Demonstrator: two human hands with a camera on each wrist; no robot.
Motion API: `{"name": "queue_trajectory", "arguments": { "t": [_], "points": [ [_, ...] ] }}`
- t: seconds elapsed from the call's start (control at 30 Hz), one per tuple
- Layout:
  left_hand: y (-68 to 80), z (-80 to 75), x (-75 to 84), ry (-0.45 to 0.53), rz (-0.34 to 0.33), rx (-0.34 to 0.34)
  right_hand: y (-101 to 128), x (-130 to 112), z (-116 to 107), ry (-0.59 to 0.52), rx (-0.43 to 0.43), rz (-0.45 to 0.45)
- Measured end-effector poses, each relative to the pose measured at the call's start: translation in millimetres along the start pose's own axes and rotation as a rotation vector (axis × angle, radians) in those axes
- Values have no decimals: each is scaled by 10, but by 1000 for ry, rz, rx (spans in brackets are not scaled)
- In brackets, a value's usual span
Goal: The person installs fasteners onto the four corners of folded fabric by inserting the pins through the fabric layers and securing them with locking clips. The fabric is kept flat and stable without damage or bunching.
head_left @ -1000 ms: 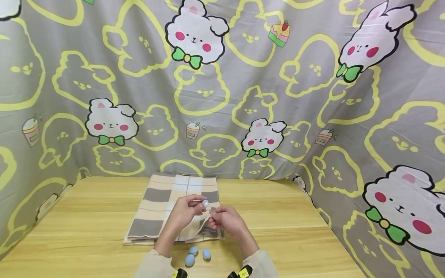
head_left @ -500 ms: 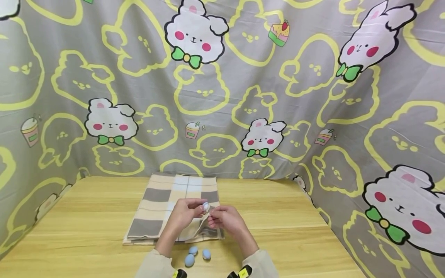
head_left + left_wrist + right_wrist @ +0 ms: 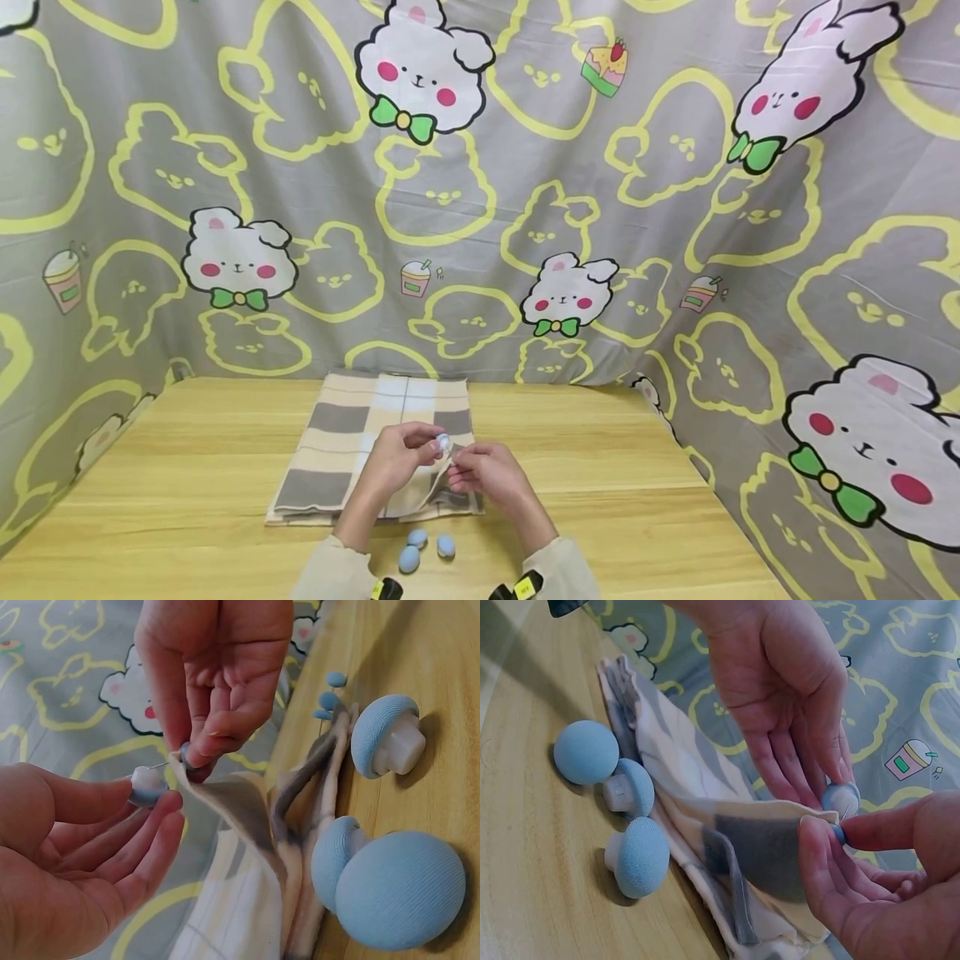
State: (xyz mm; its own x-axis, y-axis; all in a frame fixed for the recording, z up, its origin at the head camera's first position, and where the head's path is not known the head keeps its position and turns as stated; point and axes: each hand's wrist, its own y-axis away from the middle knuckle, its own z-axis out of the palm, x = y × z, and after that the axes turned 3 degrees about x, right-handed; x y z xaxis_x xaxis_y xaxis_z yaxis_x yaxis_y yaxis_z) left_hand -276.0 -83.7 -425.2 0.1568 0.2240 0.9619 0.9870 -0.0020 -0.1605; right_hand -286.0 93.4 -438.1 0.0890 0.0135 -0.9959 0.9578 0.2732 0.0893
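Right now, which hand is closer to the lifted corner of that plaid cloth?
The right. The right hand pinches the plaid cloth's lifted corner; the left hand is just left of it, holding a blue-and-white mushroom-shaped fastener.

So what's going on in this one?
A person's left hand pinches a blue-and-white mushroom-shaped cap, while the right hand pinches a plaid cloth's lifted edge with a small blue disc. A thin pin shows between cloth and cap, the cap not yet against the cloth. Three more such caps lie on the table in front of the cloth.
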Motion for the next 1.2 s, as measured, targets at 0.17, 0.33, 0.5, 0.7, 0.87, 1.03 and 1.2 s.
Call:
{"name": "queue_trajectory", "arguments": {
  "t": [0.17,0.33,0.5,0.7,0.87,1.03,1.2],
  "points": [
    [-7,-5,15,-36,9,22,-3,6,-1,5,-1,6],
    [6,5,42,-64,27,25,-10,24,-9,5,-10,3],
    [11,16,60,-77,34,34,-17,35,-10,5,-18,2],
    [14,16,64,-85,33,31,-20,39,-5,-2,-17,7],
    [23,20,71,-71,40,10,-17,31,-3,-19,-21,10],
    [27,38,76,-73,64,-10,-21,27,-3,-30,-37,11],
    [29,48,80,-81,60,-13,-22,33,-9,-18,-50,17]
  ]
}}
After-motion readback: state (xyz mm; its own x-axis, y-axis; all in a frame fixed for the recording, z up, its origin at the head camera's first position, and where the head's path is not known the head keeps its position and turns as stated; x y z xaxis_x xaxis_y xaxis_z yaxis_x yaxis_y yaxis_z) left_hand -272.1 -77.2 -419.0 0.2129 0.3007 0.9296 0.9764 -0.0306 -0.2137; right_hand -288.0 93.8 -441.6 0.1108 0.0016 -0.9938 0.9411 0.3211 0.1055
